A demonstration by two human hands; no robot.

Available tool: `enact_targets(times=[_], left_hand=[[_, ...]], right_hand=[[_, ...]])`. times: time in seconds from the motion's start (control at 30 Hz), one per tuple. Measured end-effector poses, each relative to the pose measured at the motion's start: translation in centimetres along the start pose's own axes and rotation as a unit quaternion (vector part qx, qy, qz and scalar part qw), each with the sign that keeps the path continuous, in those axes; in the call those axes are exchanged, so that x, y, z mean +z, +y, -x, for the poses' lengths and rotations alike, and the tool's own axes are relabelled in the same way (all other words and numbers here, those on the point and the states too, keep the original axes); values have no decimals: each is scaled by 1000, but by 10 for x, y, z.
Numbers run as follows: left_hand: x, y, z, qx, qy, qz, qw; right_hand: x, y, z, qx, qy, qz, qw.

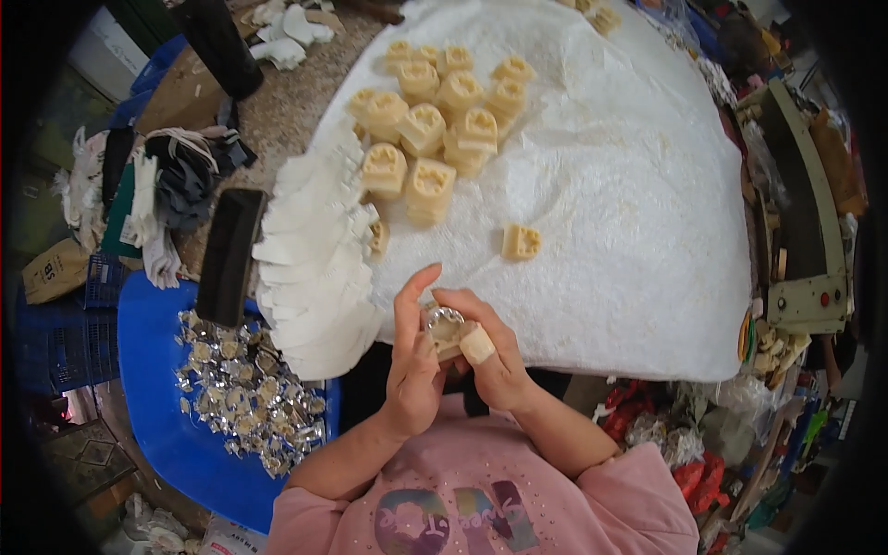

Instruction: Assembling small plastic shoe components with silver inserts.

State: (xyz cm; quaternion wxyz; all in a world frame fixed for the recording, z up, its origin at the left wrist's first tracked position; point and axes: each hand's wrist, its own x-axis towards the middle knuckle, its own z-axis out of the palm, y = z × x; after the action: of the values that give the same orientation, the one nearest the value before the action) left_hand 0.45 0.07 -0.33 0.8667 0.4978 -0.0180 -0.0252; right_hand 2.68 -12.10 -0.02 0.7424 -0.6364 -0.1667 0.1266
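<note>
Close to my body, at the front edge of the white-covered table, both hands hold one cream block shaped like a dental model (448,350). Shiny silver lining (445,319) shows in its curved hollow. My left hand (413,365) grips its left side, with the index finger raised. From the right, my right hand (498,356) closes on the block, its thumb wrapped in a pale cover. A single cream block (522,241) lies apart on the white sheet, beyond my hands. Farther off stand several stacked cream blocks (430,190) with similar curved hollows.
Overlapping white pieces (314,268) line the table's left side, beside a black phone-like slab (229,254). Below it, a blue tub (153,407) holds many silver scraps (245,379). A dark cylinder (217,46) and gloves (143,199) lie far left. The white sheet (638,231) spreads right.
</note>
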Motion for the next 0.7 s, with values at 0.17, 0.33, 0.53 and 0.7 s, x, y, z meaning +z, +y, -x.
enact_targets(times=[0.17, 0.33, 0.53, 0.7], left_hand=[[-10, 4, -3, 56, -10, -111, 992], [-13, 5, -6, 249, -75, -452, 853], [-11, 20, -3, 213, -73, -471, 853], [-7, 31, -2, 57, -67, -290, 953]], right_hand=[[-17, 1, -9, -73, 27, 133, 988], [-23, -29, -12, -132, -4, 341, 931], [-22, -27, -9, -36, -15, 219, 975], [-30, -16, -3, -57, -4, 139, 989]])
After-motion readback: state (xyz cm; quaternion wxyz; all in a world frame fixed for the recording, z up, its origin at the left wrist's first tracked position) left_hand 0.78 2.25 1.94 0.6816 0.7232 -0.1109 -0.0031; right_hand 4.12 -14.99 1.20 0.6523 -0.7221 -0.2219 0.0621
